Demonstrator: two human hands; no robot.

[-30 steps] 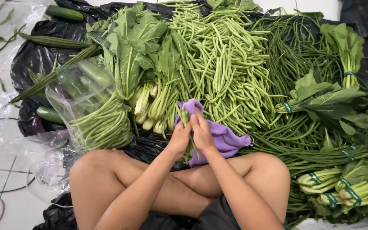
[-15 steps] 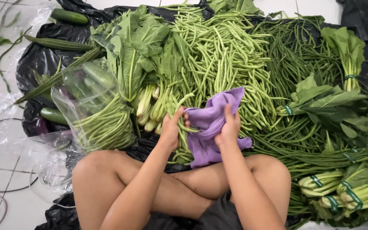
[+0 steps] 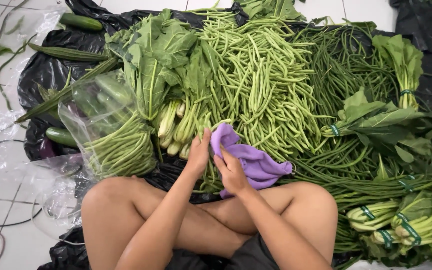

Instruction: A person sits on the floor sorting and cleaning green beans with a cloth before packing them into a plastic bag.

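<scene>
So the soft purple plastic bag (image 3: 256,162) sits just below the middle of the frame, crumpled and limp, with its upper end pulled up into a little peak. That peak is pinched between the left hand (image 3: 198,155) and the right hand (image 3: 232,172). The rest of it trails off to the right and lies flat against the lower edge of the pale green bean pile (image 3: 261,85), touching the person's right knee.

green beans (image 3: 261,75) and leafy greens (image 3: 161,55) crowd the hands (image 3: 216,162); bare tiles (image 3: 6,200) lie left.
</scene>
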